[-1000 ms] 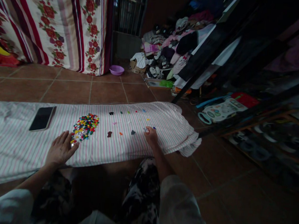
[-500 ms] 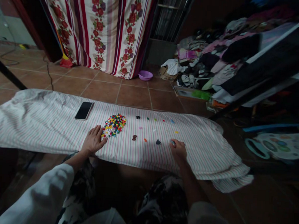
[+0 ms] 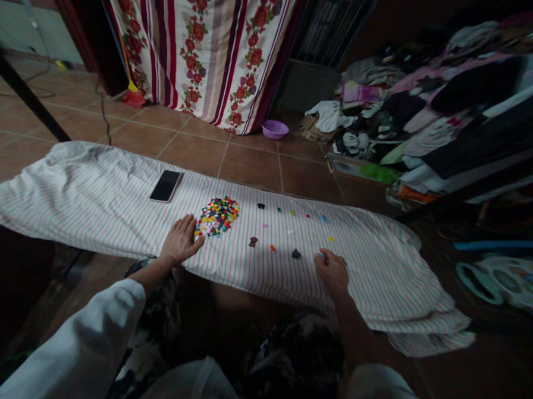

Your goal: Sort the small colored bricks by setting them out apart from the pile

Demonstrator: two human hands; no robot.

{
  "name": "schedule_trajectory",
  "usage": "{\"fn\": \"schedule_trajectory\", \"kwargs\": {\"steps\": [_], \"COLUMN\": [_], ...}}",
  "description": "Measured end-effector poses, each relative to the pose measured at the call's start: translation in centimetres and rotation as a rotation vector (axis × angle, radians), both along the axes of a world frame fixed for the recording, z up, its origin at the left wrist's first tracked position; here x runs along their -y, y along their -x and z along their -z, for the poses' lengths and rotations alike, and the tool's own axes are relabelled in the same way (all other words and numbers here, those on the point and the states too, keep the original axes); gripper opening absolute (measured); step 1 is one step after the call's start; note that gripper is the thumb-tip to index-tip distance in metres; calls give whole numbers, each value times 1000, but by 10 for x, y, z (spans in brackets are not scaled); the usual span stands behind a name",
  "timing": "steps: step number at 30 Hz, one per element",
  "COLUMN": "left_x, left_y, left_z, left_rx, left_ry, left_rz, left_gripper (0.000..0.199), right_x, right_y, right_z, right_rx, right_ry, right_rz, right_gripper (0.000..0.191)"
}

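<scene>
My left hand [image 3: 183, 240] lies flat on the striped cloth [image 3: 240, 263], fingers stretched out, its fingertips at the near left edge of a pile of small colourful pieces [image 3: 218, 216]. My right hand [image 3: 334, 273] rests low over the cloth with its fingers pinched around a small blue piece [image 3: 325, 258], mostly covered by the fingers. Left of it sits a dark blue cluster [image 3: 296, 254], then an orange piece [image 3: 273, 248] and a brown cluster [image 3: 253, 241]. Farther back are little groups in black [image 3: 261, 206], light blue [image 3: 324, 218] and yellow [image 3: 331, 239].
A phone [image 3: 166, 186] lies on the cloth, left of the pile. Beyond the cloth, a purple basin [image 3: 275, 129] stands on the tiled floor by a floral curtain [image 3: 220, 54]. Heaped clothes [image 3: 387, 110] fill the back right. A dark bar [image 3: 26, 91] slants at the left.
The whole view has shifted, so the cloth and things on it appear farther right. My left hand stays beside the pile, and my right hand stays pinched near the dark blue cluster.
</scene>
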State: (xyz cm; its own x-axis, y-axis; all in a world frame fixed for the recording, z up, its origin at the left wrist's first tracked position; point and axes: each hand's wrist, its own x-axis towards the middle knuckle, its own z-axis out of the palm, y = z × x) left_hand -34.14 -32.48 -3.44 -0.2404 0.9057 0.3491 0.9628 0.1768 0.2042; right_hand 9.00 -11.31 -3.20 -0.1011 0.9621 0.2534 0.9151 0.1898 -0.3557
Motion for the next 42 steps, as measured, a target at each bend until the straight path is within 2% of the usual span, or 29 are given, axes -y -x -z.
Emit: {"fn": "schedule_trajectory", "kwargs": {"steps": [4,8,12,14,16,20,23,26,29,33,42], "left_x": [5,7,2,-1,-2,-2,-2,-1,1,3,0], "left_y": [-4,-6,-6,-5,-4,-3,-1,0,2,4,2], "left_z": [-5,-9,-4,-1,1,-1,-6,-10,-10,-8,0], "left_rx": [18,-7,-32,-27,-21,8,38,59,93,151,140], "left_ry": [-31,-23,49,84,102,105,88,64,23,-38,-124], "left_rz": [-49,-84,-72,-64,-69,-57,-36,-49,-41,-5,-44], "left_gripper": [59,60,68,70,69,63,55,51,52,48,35], "right_x": [6,15,28,40,58,103,132,149,157,162,154], "right_y": [0,6,36,65,101,175,220,252,272,287,290], "right_z": [-3,-17,-39,-45,-46,-31,-16,-9,-9,-9,-1], "right_rx": [-38,-101,-191,-236,-286,-353,-339,-272,-193,-136,-171], "right_ry": [-9,-152,-269,-266,-197,54,155,149,112,66,44], "right_rz": [29,73,-10,-126,-327,-774,-980,-1096,-1130,-1078,-873], "right_gripper": [43,44,39,35,31,24,26,29,29,31,43]}}
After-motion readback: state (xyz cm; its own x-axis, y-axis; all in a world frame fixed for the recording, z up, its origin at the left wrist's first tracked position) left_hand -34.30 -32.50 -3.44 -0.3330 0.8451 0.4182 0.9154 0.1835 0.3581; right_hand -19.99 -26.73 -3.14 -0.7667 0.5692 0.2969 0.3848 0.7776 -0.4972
